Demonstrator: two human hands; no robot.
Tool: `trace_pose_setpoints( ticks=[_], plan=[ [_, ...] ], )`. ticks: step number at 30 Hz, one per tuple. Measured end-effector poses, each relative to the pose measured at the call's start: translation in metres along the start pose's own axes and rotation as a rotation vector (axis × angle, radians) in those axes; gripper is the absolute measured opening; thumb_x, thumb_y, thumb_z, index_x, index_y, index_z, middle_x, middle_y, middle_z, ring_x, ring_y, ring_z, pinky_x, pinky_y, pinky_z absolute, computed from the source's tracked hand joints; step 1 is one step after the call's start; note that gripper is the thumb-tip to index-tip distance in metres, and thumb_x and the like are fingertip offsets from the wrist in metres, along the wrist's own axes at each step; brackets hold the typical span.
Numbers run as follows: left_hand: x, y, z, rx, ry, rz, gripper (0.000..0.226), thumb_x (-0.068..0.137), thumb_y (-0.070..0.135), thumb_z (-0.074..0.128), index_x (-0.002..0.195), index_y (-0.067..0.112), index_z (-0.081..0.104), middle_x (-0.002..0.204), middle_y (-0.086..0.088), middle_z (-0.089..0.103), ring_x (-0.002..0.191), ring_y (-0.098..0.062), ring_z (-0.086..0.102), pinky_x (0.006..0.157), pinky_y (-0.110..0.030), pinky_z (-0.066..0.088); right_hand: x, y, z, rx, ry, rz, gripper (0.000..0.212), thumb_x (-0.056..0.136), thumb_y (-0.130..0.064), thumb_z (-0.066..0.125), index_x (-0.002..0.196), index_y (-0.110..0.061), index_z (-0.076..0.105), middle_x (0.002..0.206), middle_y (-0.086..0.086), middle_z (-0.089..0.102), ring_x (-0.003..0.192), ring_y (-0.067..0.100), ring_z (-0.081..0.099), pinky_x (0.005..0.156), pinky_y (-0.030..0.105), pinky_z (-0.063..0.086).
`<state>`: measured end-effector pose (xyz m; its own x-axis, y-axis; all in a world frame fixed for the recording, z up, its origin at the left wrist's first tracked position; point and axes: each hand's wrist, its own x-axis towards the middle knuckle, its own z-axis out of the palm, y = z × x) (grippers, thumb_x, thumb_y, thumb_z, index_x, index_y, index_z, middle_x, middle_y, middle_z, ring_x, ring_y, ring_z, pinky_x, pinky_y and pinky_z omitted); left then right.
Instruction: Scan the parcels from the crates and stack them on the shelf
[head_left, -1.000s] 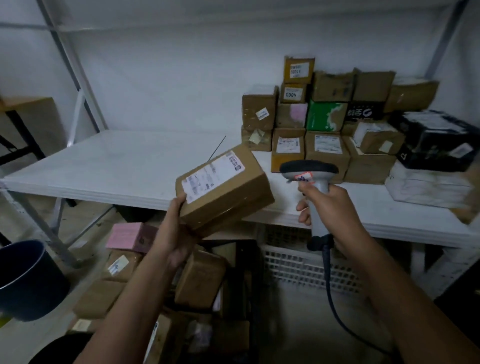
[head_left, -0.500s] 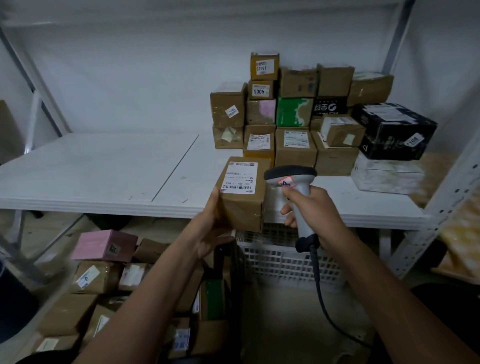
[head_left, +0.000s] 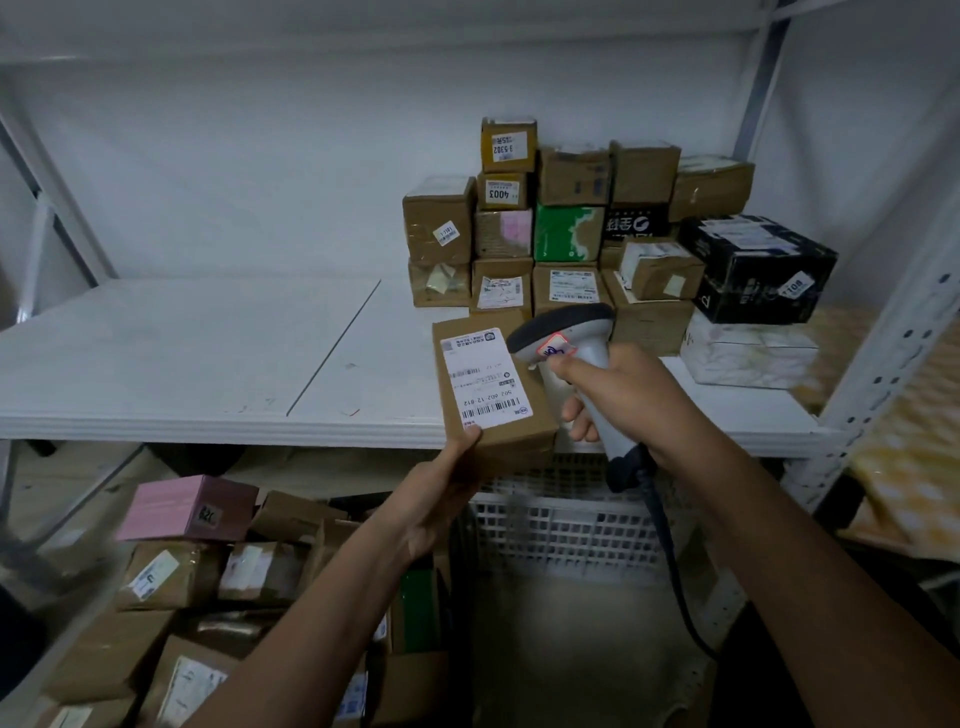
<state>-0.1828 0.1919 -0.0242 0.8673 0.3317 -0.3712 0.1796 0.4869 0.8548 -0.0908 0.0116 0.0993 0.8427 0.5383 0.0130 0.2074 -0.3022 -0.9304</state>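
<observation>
My left hand (head_left: 441, 488) grips a brown cardboard parcel (head_left: 493, 426) from below, its white barcode label facing me, at the front edge of the white shelf (head_left: 208, 353). Just to its right, my right hand (head_left: 618, 395) holds a grey handheld scanner (head_left: 576, 343) by the handle, its head beside the parcel's top right corner. A dark cable hangs from the handle. Several stacked parcels (head_left: 571, 228) stand at the back right of the shelf.
A crate of loose parcels (head_left: 208, 597) with a pink box (head_left: 187, 509) sits on the floor at lower left. A white lattice crate (head_left: 566, 525) stands under the shelf. A perforated white upright (head_left: 883, 374) frames the right side.
The parcel has moved right and turned upright with its label toward me. It now sits right beside the scanner head, and the view has swung to the right.
</observation>
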Motion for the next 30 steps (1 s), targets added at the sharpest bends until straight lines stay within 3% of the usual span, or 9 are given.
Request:
trace_pose_setpoints(
  ticks=[2, 6, 10, 12, 23, 30],
  plan=[
    [0.000, -0.004, 0.008, -0.011, -0.001, 0.045, 0.028, 0.088, 0.036, 0.070, 0.109, 0.018, 0.067, 0.104, 0.001, 0.077, 0.111, -0.018, 0.065, 0.113, -0.034, 0.040, -0.005, -0.003, -0.002, -0.028, -0.006, 0.009, 0.039, 0.095, -0.035, 0.061, 0.090, 0.003, 0.069, 0.061, 0.012, 0.068, 0.051, 0.023, 0.062, 0.048, 0.025, 0.047],
    [0.001, -0.007, 0.016, 0.026, 0.022, 0.125, 0.049, 0.086, 0.038, 0.072, 0.121, 0.005, 0.064, 0.110, -0.003, 0.076, 0.115, -0.019, 0.065, 0.112, -0.033, 0.041, -0.017, -0.006, -0.005, -0.098, -0.010, 0.013, 0.040, 0.095, -0.034, 0.060, 0.089, 0.004, 0.069, 0.063, 0.016, 0.069, 0.052, 0.025, 0.064, 0.050, 0.026, 0.049],
    [0.000, -0.005, 0.021, 0.072, 0.026, 0.147, 0.042, 0.090, 0.035, 0.069, 0.118, 0.004, 0.065, 0.104, -0.005, 0.077, 0.096, -0.014, 0.073, 0.076, -0.018, 0.053, -0.023, -0.009, -0.007, -0.156, -0.045, 0.017, 0.043, 0.094, -0.033, 0.060, 0.081, 0.006, 0.070, 0.064, 0.019, 0.070, 0.052, 0.027, 0.064, 0.051, 0.026, 0.049],
    [-0.002, -0.004, 0.023, 0.076, 0.030, 0.152, 0.039, 0.092, 0.034, 0.068, 0.117, 0.004, 0.066, 0.103, -0.005, 0.077, 0.091, -0.011, 0.074, 0.067, -0.014, 0.053, -0.025, -0.010, -0.009, -0.191, -0.057, 0.029, 0.044, 0.094, -0.033, 0.059, 0.077, 0.006, 0.069, 0.063, 0.018, 0.070, 0.051, 0.026, 0.064, 0.048, 0.023, 0.047],
    [0.000, -0.004, 0.023, 0.109, 0.052, 0.169, 0.057, 0.081, 0.048, 0.074, 0.121, 0.008, 0.065, 0.108, -0.001, 0.076, 0.112, -0.016, 0.065, 0.093, -0.026, 0.044, -0.034, -0.013, -0.012, -0.171, -0.081, 0.066, 0.037, 0.096, -0.029, 0.060, 0.094, 0.007, 0.067, 0.064, 0.019, 0.069, 0.052, 0.028, 0.062, 0.046, 0.024, 0.047],
    [-0.001, -0.004, 0.022, 0.137, 0.036, 0.176, 0.055, 0.081, 0.050, 0.072, 0.119, 0.010, 0.066, 0.107, -0.001, 0.076, 0.112, -0.017, 0.064, 0.094, -0.028, 0.045, -0.035, -0.015, -0.014, -0.095, -0.085, 0.074, 0.029, 0.097, -0.025, 0.059, 0.093, 0.004, 0.062, 0.058, 0.013, 0.064, 0.045, 0.023, 0.059, 0.043, 0.024, 0.046]
  ],
)
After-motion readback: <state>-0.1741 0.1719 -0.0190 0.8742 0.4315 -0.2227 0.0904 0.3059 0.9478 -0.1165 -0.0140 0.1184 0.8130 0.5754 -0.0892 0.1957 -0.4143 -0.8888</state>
